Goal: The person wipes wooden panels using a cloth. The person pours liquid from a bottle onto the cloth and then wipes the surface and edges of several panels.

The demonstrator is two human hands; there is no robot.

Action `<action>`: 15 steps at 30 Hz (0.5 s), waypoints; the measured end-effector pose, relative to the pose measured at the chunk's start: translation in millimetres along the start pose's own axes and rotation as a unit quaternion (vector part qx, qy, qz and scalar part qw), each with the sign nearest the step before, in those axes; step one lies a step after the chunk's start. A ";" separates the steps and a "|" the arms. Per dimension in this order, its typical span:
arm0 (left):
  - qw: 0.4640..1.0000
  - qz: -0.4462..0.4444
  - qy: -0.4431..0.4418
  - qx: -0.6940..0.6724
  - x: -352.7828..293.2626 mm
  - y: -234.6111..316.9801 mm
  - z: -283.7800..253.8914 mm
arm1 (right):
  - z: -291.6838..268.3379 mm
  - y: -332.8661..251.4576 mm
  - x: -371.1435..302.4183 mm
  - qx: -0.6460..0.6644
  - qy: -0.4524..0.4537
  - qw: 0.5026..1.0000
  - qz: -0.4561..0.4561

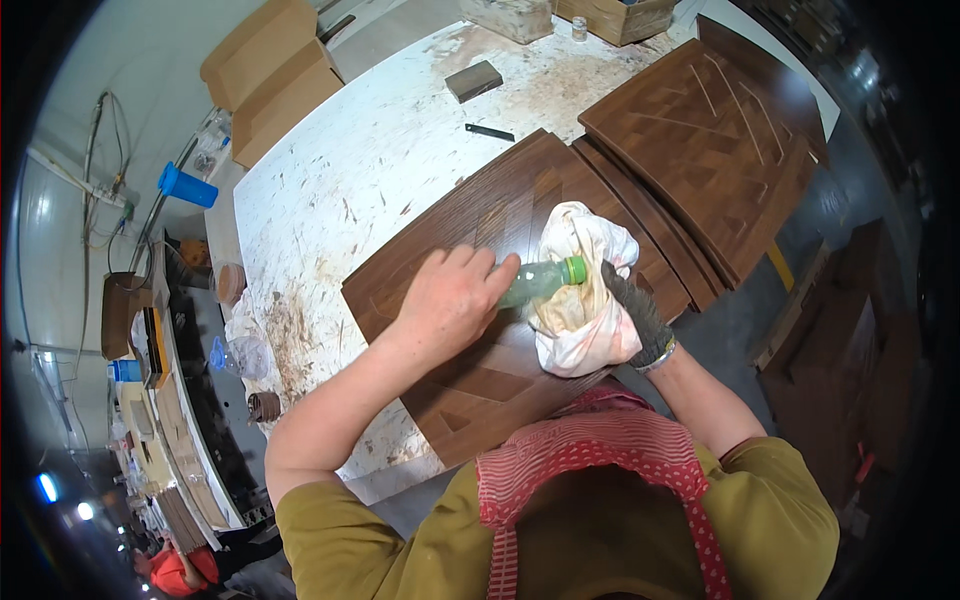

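My bare left hand (pixel 455 300) is wrapped round a clear plastic bottle (pixel 535 281) with a green cap. The bottle lies tilted on its side, its cap end over a crumpled, stained white cloth (pixel 585 335). My right hand (pixel 640 315), in a dark glove, grips that cloth from its right side; most of its fingers are hidden behind the folds. Beneath both hands is a dark brown wooden panel (pixel 420 270) with a pattern of inlaid pieces, lying on the white worktable.
More brown panels (pixel 690 130) lie to the right. On the stained white worktable (pixel 330 190) are a grey block (pixel 474 81) and a black strip-like tool (pixel 490 132). An open cardboard box (pixel 275 80) and a blue cup (pixel 187 186) are at the left. Someone in red (pixel 182 570) is at lower left.
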State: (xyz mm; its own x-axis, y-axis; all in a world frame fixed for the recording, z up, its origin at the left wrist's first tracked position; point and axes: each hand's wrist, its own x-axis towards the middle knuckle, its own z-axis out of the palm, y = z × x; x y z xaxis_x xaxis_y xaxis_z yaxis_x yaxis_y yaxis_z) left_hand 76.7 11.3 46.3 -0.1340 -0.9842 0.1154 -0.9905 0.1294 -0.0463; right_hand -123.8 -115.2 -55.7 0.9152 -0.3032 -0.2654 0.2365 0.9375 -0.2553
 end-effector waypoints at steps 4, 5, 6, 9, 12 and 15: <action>0.998 -0.017 0.020 0.060 6.1 -7.5 -30.0 | -15.5 -11.8 0.6 0.026 -0.017 0.999 0.007; 0.998 -0.016 0.020 0.061 5.6 -4.7 -33.0 | -15.5 -13.7 -2.7 0.027 -0.018 0.999 0.005; 0.998 -0.005 0.002 0.068 3.5 -0.8 -36.1 | -12.6 -15.6 -6.2 0.034 -0.023 0.999 0.002; 0.996 0.025 -0.015 0.086 -0.9 14.4 -38.0 | -20.8 -19.0 -7.1 0.045 -0.015 0.999 -0.005; 0.997 0.018 -0.017 0.069 1.9 19.1 -36.1 | -25.6 -15.4 -11.7 -0.005 -0.026 1.000 0.009; 0.996 -0.016 -0.002 0.093 9.2 9.3 -35.8 | -29.4 -10.9 -9.5 0.010 -0.036 0.999 0.029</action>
State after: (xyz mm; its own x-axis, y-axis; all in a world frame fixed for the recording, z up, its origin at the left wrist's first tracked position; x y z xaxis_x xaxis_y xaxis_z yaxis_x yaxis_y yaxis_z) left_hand 65.2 7.8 82.5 -0.1029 -0.9879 0.1164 -0.9713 0.0746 -0.2257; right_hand -144.6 -127.5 -77.7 0.9483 -0.2363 -0.2117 0.1886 0.9565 -0.2227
